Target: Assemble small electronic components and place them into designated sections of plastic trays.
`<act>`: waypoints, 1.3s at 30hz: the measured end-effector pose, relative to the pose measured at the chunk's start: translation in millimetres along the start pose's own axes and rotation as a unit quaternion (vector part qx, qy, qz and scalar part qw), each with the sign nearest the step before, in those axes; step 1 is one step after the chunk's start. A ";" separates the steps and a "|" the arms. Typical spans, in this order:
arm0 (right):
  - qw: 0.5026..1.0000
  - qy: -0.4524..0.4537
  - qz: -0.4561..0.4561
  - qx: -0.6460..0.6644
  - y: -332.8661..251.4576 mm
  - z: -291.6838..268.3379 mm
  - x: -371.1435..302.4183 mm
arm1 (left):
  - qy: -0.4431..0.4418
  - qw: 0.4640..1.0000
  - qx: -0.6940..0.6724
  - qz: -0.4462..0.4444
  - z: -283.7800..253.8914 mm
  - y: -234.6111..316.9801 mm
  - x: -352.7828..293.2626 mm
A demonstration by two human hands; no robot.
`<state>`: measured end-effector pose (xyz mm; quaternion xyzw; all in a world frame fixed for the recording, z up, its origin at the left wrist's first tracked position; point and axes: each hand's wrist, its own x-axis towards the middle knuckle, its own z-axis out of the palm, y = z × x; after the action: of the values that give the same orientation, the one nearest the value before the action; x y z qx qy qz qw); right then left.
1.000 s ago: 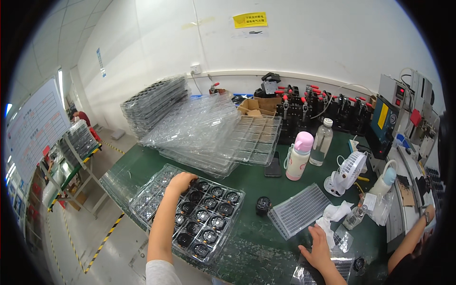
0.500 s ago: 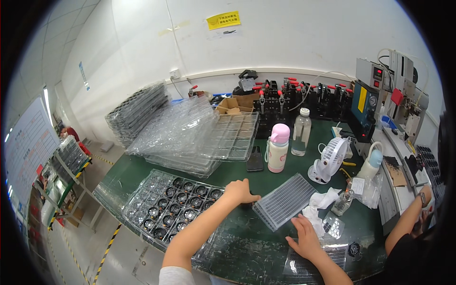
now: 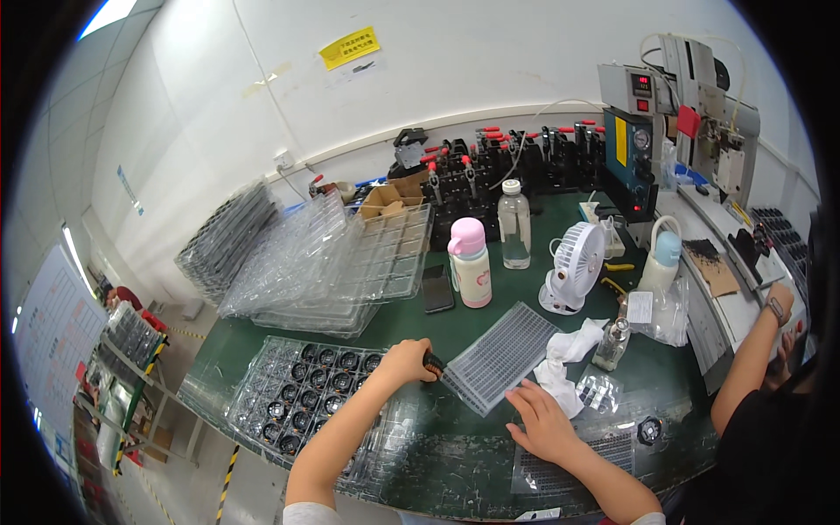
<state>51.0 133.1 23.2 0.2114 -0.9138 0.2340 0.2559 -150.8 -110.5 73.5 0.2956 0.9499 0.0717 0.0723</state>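
Observation:
Between the thumb and fingers of my left hand (image 3: 405,361) is a small round black part (image 3: 432,365), held on edge just left of a stack of label sheets (image 3: 503,357). These sheets are printed with dense rows of small grey pieces. At their lower right edge rests my right hand (image 3: 541,422), fingers spread, holding nothing; its fingertips reach the border of the stack. A clear plastic tray (image 3: 302,398) of similar round black parts lies under and left of my left forearm. Another printed sheet (image 3: 604,462) is partly beneath my right forearm, beside a loose round black part (image 3: 649,430).
Stacked clear trays (image 3: 319,254) fill the back left. A phone (image 3: 437,289), pink-capped bottle (image 3: 471,262), clear bottle (image 3: 515,226) and white fan (image 3: 573,267) stand behind the sheets. Crumpled tissue (image 3: 560,372) and a glass bottle (image 3: 612,344) sit at right. A co-worker's arm (image 3: 751,350) reaches in.
The view has shifted, moving the scene leftward in the picture. My left hand has turned so the round black part now shows in its grip. My right hand stays by the sheets.

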 end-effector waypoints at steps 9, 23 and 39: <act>1.000 0.009 -0.002 -0.016 -1.3 -2.3 -1.4 | 0.025 0.999 0.010 0.018 1.8 9.0 -5.6; 1.000 0.019 -0.009 -0.023 -1.6 -3.4 0.2 | 0.046 0.997 -0.062 0.005 -16.5 5.2 -12.4; 1.000 -0.006 -0.007 0.011 -0.2 -5.9 -1.1 | 0.074 0.987 -0.138 0.019 -42.6 -36.4 -62.9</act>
<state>54.1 136.4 27.1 0.2219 -0.9110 0.2413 0.2500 -127.3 -180.1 114.7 0.2943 0.9279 0.2252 0.0402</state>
